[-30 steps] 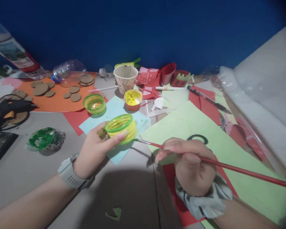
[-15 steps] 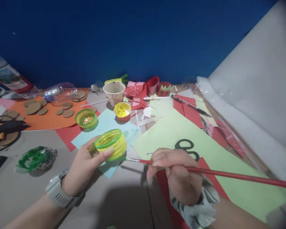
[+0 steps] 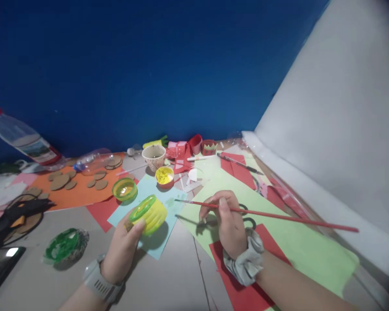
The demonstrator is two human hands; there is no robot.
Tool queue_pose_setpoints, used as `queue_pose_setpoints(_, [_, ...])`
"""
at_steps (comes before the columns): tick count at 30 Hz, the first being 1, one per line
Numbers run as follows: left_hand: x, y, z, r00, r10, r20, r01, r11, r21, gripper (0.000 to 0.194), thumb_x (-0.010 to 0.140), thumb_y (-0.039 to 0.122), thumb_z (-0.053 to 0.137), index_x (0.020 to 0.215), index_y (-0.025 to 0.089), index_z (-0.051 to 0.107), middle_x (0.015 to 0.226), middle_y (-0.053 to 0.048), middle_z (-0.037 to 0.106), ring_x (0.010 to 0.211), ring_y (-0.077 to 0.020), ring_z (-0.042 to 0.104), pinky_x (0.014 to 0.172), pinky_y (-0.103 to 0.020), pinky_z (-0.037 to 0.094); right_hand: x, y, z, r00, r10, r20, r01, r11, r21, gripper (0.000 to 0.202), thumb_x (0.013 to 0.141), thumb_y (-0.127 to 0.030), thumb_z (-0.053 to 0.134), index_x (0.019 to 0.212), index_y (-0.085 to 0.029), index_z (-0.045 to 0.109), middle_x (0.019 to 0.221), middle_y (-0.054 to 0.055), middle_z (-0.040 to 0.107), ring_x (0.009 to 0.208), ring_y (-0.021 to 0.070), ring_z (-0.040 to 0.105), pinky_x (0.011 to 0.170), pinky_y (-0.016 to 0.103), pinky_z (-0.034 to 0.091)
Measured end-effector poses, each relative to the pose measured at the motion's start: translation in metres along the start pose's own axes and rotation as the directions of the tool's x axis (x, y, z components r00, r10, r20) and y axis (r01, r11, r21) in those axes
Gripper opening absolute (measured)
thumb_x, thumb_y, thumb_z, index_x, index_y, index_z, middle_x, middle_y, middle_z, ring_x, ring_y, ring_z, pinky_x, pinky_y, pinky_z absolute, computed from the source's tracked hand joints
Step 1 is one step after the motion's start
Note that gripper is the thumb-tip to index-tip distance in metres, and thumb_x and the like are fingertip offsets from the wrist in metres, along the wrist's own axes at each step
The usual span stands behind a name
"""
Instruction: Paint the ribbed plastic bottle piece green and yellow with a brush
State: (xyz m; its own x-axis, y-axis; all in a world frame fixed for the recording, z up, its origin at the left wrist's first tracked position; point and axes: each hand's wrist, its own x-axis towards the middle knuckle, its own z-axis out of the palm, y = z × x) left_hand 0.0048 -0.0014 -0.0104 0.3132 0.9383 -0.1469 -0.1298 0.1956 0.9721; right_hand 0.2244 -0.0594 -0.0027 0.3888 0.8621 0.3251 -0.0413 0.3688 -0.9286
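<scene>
My left hand [image 3: 125, 244] grips a small yellow-painted cup [image 3: 154, 218] with a green rim, tilted above a light blue sheet [image 3: 167, 239]. Between the fingers of my right hand [image 3: 227, 216] is a long red paintbrush [image 3: 288, 218]. Its dark tip points left, apart from the cup. Behind the cup, a second yellow-green cup [image 3: 125, 190] rests on the blue sheet. Beside it sits a small red tub of yellow paint [image 3: 164, 177]. At the left stands a dish of green paint [image 3: 65, 248]. Black-handled scissors [image 3: 250, 222] lie partly hidden behind my right hand.
A patterned paper cup [image 3: 154, 157] stands at the back, with red paper pieces [image 3: 183, 162] beside it. Cardboard discs [image 3: 60, 182] lie on orange paper [image 3: 84, 194]. A plastic bottle [image 3: 29, 144] leans at far left. Green paper [image 3: 272, 207] and a black pen [image 3: 240, 163] lie right.
The brush tip has come away from the yellow cup, and my right hand has risen slightly. My left hand has tilted the cup further. The camera view has shifted upward.
</scene>
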Motion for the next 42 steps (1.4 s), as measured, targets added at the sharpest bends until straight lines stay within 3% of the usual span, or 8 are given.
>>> queue_pose_setpoints(3, [0.000,0.003,0.003,0.998,0.007,-0.054,-0.010,0.998,-0.054,0.045,0.073,0.047,0.073,0.103,0.014,0.074,0.109,-0.013,0.074,0.114,-0.0356,0.061,0.098,-0.042,0.050,0.011,-0.003,0.003,1.000,0.013,-0.020,-0.013,1.000,-0.022,0.017,0.101,-0.033,0.042,0.090,-0.023,0.050,0.075,-0.002,0.067,0.066,0.0104,0.063,0.062,0.023,0.051])
queue_pose_setpoints(6, [0.000,0.001,0.003,0.995,-0.036,-0.097,0.011,0.970,-0.243,0.049,0.075,0.056,0.068,0.104,0.016,0.074,0.111,-0.012,0.074,0.116,-0.0343,0.061,0.105,-0.045,0.044,0.031,-0.012,0.007,1.000,0.021,0.008,-0.021,0.999,-0.025,0.016,0.098,-0.035,0.048,0.091,-0.022,0.054,0.078,0.000,0.068,0.070,0.0110,0.063,0.068,0.024,0.053])
queue_pose_setpoints(12, [0.000,-0.006,0.002,0.990,-0.104,-0.098,0.054,0.906,-0.419,0.046,0.074,0.052,0.070,0.106,0.020,0.074,0.121,-0.009,0.071,0.128,-0.0332,0.052,0.114,-0.045,0.035,0.068,-0.061,0.028,0.970,-0.070,0.233,0.066,0.998,0.024,0.032,0.097,-0.047,0.045,0.087,-0.021,0.060,0.071,0.001,0.062,0.063,0.0127,0.060,0.056,0.024,0.050])
queue_pose_setpoints(16, [-0.001,-0.003,0.003,0.994,-0.091,-0.067,0.054,0.904,-0.424,0.043,0.078,0.049,0.068,0.108,0.019,0.073,0.125,-0.009,0.069,0.130,-0.0316,0.050,0.115,-0.042,0.035,0.059,-0.075,0.045,0.904,-0.137,0.405,0.130,0.991,0.044,0.039,0.098,-0.047,0.042,0.075,-0.019,0.059,0.057,-0.004,0.047,0.045,0.0081,0.042,0.044,0.022,0.036])
queue_pose_setpoints(22, [-0.001,0.006,0.008,0.998,-0.059,-0.015,0.048,0.915,-0.400,0.036,0.084,0.042,0.063,0.108,0.016,0.072,0.122,-0.011,0.070,0.128,-0.0314,0.053,0.112,-0.044,0.038,0.034,-0.051,0.053,0.867,-0.116,0.485,0.107,0.993,0.046,0.033,0.101,-0.041,0.037,0.082,-0.021,0.055,0.057,-0.006,0.036,0.046,0.0091,0.033,0.042,0.023,0.026])
queue_pose_setpoints(27, [0.001,0.011,0.010,0.997,-0.048,0.056,0.067,0.905,-0.420,0.033,0.084,0.042,0.064,0.104,0.017,0.073,0.119,-0.010,0.071,0.125,-0.0308,0.055,0.109,-0.042,0.041,0.035,-0.040,0.052,0.873,-0.064,0.483,0.076,0.997,-0.006,0.032,0.101,-0.039,0.039,0.081,-0.020,0.055,0.056,-0.006,0.039,0.048,0.0087,0.036,0.045,0.023,0.027])
queue_pose_setpoints(34, [0.002,0.010,0.007,0.996,-0.020,0.088,0.048,0.944,-0.326,0.036,0.085,0.041,0.062,0.108,0.015,0.071,0.121,-0.012,0.070,0.124,-0.0324,0.055,0.103,-0.041,0.045,0.039,-0.052,0.055,0.918,-0.024,0.397,0.000,0.998,0.059,0.034,0.099,-0.043,0.044,0.077,-0.020,0.057,0.053,-0.006,0.043,0.038,0.0044,0.037,0.035,0.017,0.022])
queue_pose_setpoints(42, [0.002,0.010,0.006,0.996,-0.062,0.064,0.078,0.957,-0.279,0.045,0.082,0.041,0.066,0.118,0.014,0.066,0.119,-0.016,0.070,0.118,-0.0355,0.059,0.096,-0.044,0.049,0.043,-0.050,0.059,0.929,0.151,0.337,-0.149,0.988,-0.033,0.038,0.096,-0.050,0.047,0.075,-0.019,0.054,0.043,-0.007,0.046,0.036,0.0042,0.037,0.035,0.016,0.025])
